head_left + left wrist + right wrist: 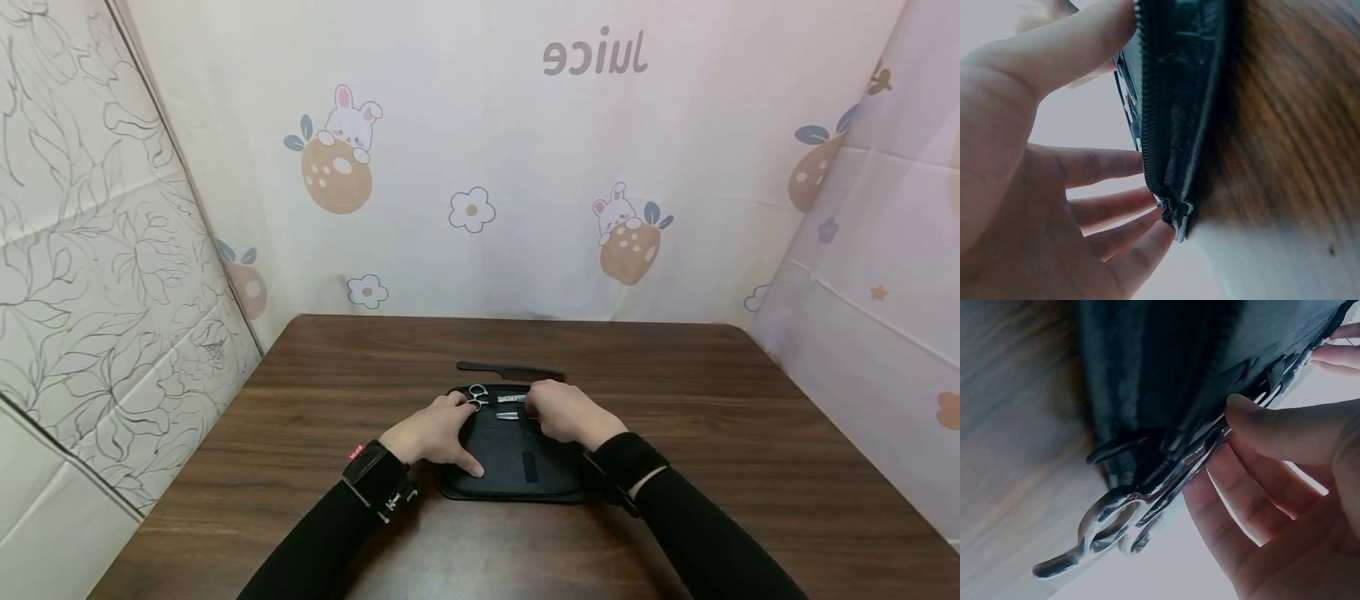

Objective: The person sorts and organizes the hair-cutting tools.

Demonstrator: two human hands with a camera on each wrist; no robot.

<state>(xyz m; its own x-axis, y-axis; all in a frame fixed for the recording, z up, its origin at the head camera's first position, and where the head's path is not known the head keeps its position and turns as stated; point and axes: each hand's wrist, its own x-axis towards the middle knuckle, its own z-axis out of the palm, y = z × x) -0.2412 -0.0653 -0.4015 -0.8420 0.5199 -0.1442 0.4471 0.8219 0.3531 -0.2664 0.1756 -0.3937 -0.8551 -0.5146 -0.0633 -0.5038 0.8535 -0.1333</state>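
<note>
A black zip case (495,458) lies on the table, with scissors along its far part. One pair of silver scissors (512,399) has its finger rings at the left, beside my left fingers. The blade tips of a second pair of scissors (506,416) show just nearer to me, and its shiny handles (1094,525) stick out past the case's edge in the right wrist view. My right hand (566,412) pinches this second pair between thumb and fingers. With fingers extended, my left hand (435,433) rests on the case's left side, its thumb on the face.
A black comb (517,370) lies just beyond the case. The brown wooden table (337,350) ends at a printed cloth backdrop (480,150), with more cloth at both sides. A short black strap (530,467) is on the case's near part.
</note>
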